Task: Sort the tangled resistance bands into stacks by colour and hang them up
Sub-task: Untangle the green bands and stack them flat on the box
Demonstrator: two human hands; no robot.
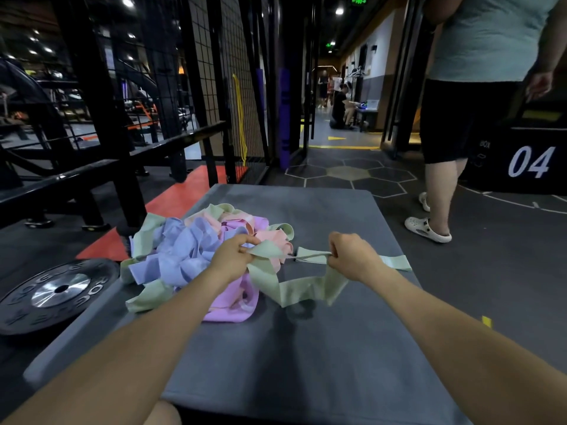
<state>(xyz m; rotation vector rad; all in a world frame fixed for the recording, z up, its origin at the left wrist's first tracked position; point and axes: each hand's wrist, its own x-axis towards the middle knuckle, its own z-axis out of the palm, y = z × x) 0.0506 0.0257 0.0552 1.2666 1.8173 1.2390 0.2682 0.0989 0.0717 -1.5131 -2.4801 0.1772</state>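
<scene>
head view: on the grey padded platform (306,348) lies the tangled pile of bands (199,256) — blue, pink, lilac and pale green loops knotted together toward the platform's far left. both hands work one green band (294,288). the left hand (233,254) pinches it at the pile's near right edge, fingers curled round the fabric; the right hand (349,256) is clenched on another part of the same band, just right of the pile, with a loop of it sagging onto the platform between them. a flat green band (395,262) lies on the platform just right of the right hand, apparently the start of a green stack, though whether it is one band or several i cannot tell.

what could go wrong: the green band looks as if it runs back under the lilac and pink loops, so a hard pull to the right would likely tighten the knot or drag the whole pile toward the near edge. other green loops poke out at the pile's left, and pulling one could snag another. a bystander (460,118) stands at far right beside the platform, and a weight plate (58,289) lies on the floor at left — a band flicked off either side could land underfoot. nothing is hung up yet.
</scene>
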